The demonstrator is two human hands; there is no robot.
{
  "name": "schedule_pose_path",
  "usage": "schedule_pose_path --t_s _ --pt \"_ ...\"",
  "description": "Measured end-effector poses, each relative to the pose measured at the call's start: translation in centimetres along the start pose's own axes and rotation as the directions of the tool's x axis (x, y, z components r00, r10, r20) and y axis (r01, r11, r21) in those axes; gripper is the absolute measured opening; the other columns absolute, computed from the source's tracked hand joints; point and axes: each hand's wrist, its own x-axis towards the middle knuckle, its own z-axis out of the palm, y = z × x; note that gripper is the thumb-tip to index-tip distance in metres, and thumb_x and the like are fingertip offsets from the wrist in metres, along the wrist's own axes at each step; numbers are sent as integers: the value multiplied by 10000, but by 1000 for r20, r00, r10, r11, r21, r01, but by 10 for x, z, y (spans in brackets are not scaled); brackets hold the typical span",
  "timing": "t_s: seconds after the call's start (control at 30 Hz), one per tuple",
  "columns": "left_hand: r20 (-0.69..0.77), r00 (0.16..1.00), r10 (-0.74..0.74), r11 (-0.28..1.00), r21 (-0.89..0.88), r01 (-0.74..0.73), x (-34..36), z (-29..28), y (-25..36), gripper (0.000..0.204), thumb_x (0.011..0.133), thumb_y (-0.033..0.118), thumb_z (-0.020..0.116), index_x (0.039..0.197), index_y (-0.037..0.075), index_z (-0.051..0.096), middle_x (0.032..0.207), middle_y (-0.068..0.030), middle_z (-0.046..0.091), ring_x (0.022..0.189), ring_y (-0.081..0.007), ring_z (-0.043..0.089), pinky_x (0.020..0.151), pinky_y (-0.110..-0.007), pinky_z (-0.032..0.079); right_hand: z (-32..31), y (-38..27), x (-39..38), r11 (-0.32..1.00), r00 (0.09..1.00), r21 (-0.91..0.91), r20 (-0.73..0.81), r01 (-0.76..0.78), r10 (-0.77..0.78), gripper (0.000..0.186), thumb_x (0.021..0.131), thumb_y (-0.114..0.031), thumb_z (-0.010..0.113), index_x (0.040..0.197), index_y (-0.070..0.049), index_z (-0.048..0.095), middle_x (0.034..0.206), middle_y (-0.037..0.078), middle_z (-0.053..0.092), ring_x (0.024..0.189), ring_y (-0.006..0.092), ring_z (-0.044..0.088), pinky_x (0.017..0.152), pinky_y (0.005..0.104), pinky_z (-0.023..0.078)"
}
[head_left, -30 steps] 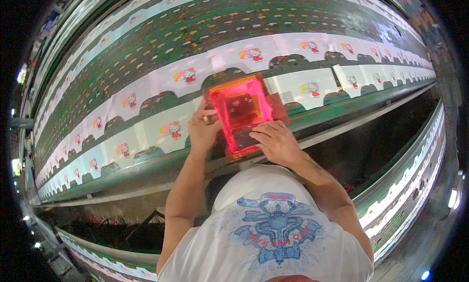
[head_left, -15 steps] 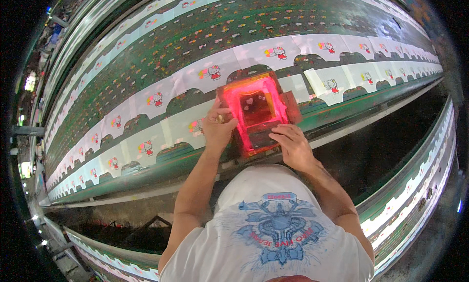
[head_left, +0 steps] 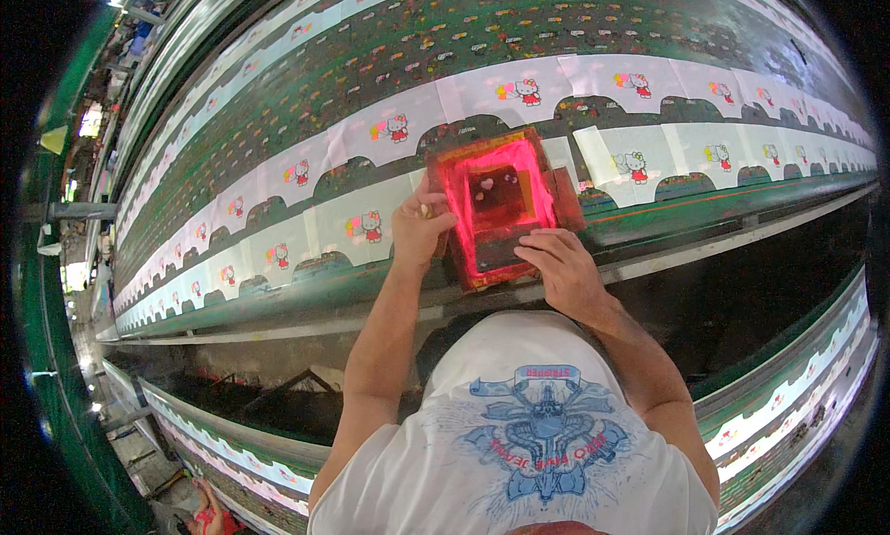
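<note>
Red frame sits between left hand and right hand, forearms outstretched.

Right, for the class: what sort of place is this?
Probably a screen-printing workshop: there is a pink-red framed screen at the near edge of a long green table, and rows of white pieces there bear the same small cartoon motif.
</note>
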Motion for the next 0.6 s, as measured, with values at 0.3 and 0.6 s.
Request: schedule_pose_path --t_s 0.3,0.6 --pt "-19 998 -57 997 -53 56 -1 0 -8 310 800 -203 821 1074 -62 791 1820 -239 441 994 -115 763 842 -285 636 0 -10 32 960 952 -267 307 84 2 460 947 -99 702 1402 -50 741 1377 134 719 1296 366 681 1146 521 536" --pt "20 999 35 994 -104 -33 5 1 -16 347 782 -164 869 1112 -76 808 1819 -272 421 1058 -124 772 901 -293 621 -20 33 111 971 874 -233 481 53 68 430 933 -38 687 1356 -47 764 1297 158 761 1266 371 706 1138 505 551"
